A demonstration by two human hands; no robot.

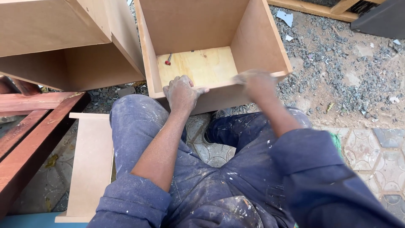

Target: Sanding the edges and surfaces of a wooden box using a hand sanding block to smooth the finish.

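left hand [182, 92] and blurred right hand [253, 83] gripping smooth square fibreboard box [192, 25]

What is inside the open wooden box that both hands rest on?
Inside the wooden box, a small red-tipped tool lies on the pale plywood bottom. The near wall and left hand hide the front strip.

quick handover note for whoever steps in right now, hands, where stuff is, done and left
Left hand: gripping the near edge of the open wooden box, fingers curled over it.
Right hand: on the same edge further right, blurred; I cannot tell whether it holds anything.
Box sits on the ground against the knees, open side up. A red-tipped tool lies inside on the plywood bottom.
Done: box walls and bottom are together.
Left: cannot tell.
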